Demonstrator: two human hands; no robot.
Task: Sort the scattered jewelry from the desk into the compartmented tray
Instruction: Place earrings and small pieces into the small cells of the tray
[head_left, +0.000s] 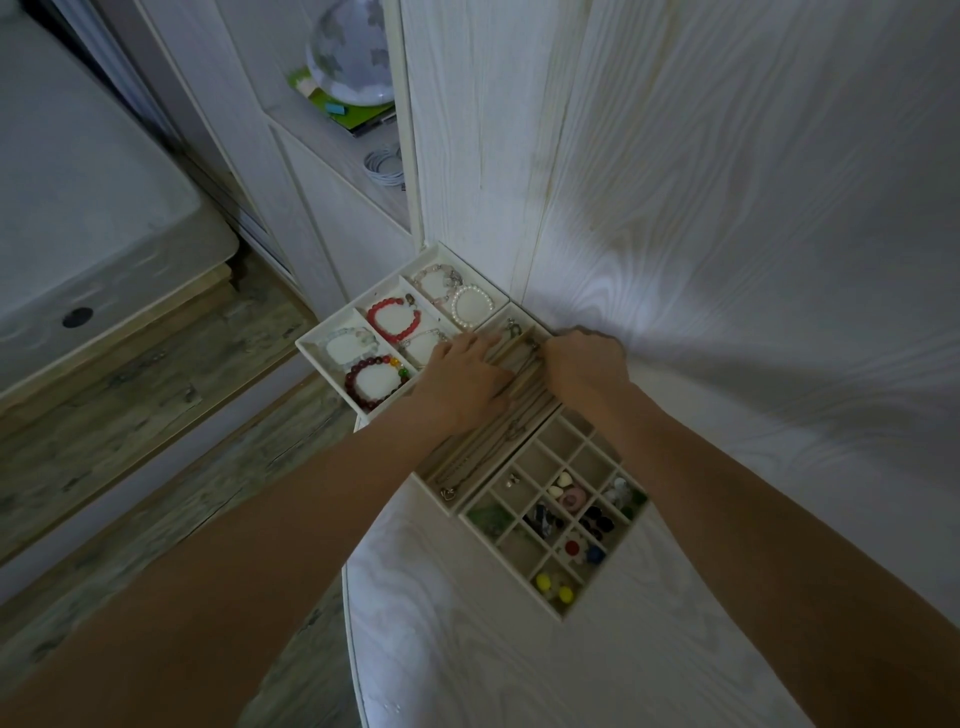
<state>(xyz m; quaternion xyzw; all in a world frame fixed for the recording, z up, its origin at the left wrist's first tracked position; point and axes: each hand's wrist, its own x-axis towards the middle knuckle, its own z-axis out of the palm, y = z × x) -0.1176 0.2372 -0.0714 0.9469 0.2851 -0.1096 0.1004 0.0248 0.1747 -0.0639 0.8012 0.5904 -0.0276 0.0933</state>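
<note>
White wood-grain desk (727, 312), rounded at its near left corner, bore three jewelry trays in a row along its left edge. Bracelet tray (311, 345), white, at the far left corner, overhanging the desk's left edge: held a red bead bracelet (392, 318), a dark red bracelet with coloured beads (375, 382), a white pearl bracelet (471, 305), a pale pink bracelet (435, 283), a clear bead bracelet (350, 343) and a thin silver bracelet (423, 343), each lying flat in a long compartment. Necklace tray (441, 501), beige, long narrow channels, set between the other two: held fine chains, one ending in a small heart pendant (447, 492) at the tray's near end. Grid tray (563, 613), beige, small square cells, nearest the desk's front edge: held a pink ring-shaped piece (573, 499), a white heart (562, 478), yellow beads (553, 587), a red-centred flower piece (573, 546), dark beads (597, 519) and a green item (488, 517). Left hand (462, 382) rested palm down on the far half of the necklace tray, fingers extended toward its dividers. Right hand (584, 358) lay at the same tray's far right edge, fingers curled under; whether they pinched a chain could not be told. Shelf at the desk's far left held a globe (350, 52).
</note>
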